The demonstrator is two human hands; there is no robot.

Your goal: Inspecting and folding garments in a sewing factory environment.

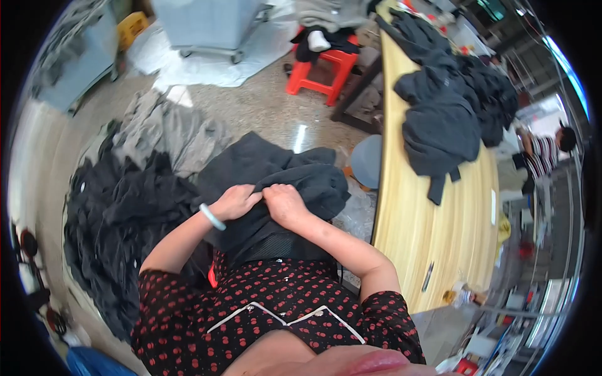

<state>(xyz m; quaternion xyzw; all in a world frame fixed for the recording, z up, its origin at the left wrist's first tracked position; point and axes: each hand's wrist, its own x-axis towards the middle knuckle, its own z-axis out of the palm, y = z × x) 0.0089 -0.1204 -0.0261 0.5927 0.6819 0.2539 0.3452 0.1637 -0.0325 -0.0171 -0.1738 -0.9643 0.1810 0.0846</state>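
A dark grey cloth garment [251, 160] lies bunched across my lap, its right part folded over in a thick roll. My left hand [237, 202], with a pale bangle at the wrist, pinches the cloth near its middle. Right beside it, my right hand [283, 203] is closed on the same garment, knuckles up. The two hands nearly touch. Which part of the garment they grip is hidden by the folds.
Dark garments [125, 219] are heaped at my left, with lighter grey ones [169, 128] behind. A wooden table [433, 232] on my right bears dark garments [442, 125] and a pen [427, 276]. Ahead stand a red stool [316, 78] and grey bins [207, 25]. A person [545, 153] is at far right.
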